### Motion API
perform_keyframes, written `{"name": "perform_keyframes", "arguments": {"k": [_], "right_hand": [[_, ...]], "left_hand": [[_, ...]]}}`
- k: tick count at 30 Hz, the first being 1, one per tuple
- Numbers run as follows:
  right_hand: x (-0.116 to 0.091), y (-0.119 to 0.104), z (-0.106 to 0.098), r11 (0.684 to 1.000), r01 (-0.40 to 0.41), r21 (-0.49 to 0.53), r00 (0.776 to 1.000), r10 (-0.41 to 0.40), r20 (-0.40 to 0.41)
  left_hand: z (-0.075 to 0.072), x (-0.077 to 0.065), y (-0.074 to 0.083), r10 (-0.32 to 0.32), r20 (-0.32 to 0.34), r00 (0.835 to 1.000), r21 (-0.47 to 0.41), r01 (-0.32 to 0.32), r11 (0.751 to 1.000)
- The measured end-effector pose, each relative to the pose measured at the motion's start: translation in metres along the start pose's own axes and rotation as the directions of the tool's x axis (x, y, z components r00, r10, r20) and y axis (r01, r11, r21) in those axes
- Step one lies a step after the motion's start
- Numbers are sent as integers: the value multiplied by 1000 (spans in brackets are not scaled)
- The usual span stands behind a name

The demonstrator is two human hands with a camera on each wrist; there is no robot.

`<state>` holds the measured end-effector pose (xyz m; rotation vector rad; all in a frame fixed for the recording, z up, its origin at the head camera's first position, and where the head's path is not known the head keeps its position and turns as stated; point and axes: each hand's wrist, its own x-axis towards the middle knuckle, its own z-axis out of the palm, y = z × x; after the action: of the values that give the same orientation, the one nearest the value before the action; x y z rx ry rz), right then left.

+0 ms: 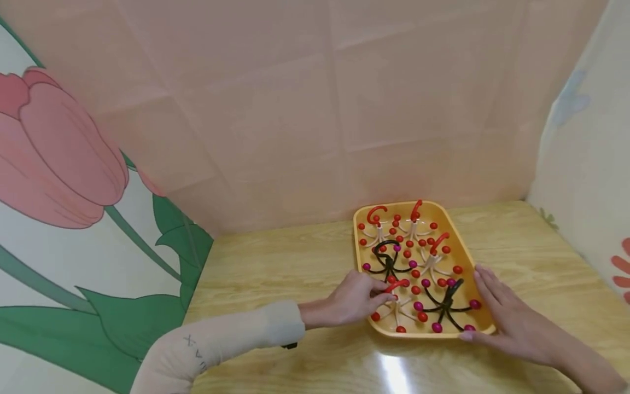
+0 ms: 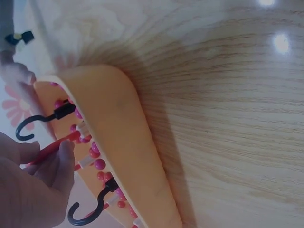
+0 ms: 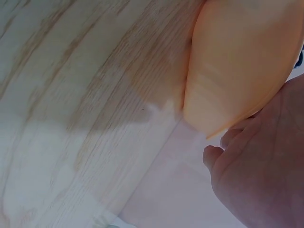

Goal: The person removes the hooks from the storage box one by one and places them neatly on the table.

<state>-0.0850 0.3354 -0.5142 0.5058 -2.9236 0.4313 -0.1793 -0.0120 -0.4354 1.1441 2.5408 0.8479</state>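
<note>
A yellow-orange tray (image 1: 460, 241) holds several spider-like hooks, each with thin curved legs tipped by small balls. Some have white legs, red balls and a red hook top (image 1: 438, 242); two are black with magenta balls, like the one at front right (image 1: 447, 303). My left hand (image 1: 351, 301) pinches the red hook top (image 2: 52, 148) of the white-legged piece (image 1: 397, 309) at the front left, between thumb and fingers. That piece's legs spread low within the tray. Along the tray's right side rests my right hand (image 1: 524, 323), fingers stretched out and thumb near the front corner.
The tray stands on a wood-grain table (image 1: 290, 268). Behind it rises a pinkish sheet (image 1: 256, 126) close to the tray's back end. A panel with a painted tulip (image 1: 69, 148) borders the left, and a pale panel (image 1: 595, 164) the right.
</note>
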Motion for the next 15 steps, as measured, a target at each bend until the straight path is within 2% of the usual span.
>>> {"name": "perform_keyframes", "arguments": {"k": [7, 15], "right_hand": [[-3, 1, 3, 999, -15, 32, 1000, 15, 0], [-2, 1, 3, 999, -3, 54, 1000, 4, -9]], "left_hand": [[2, 0, -1, 10, -9, 1000, 5, -10, 1000], [0, 0, -1, -10, -23, 1000, -4, 10, 1000]]}}
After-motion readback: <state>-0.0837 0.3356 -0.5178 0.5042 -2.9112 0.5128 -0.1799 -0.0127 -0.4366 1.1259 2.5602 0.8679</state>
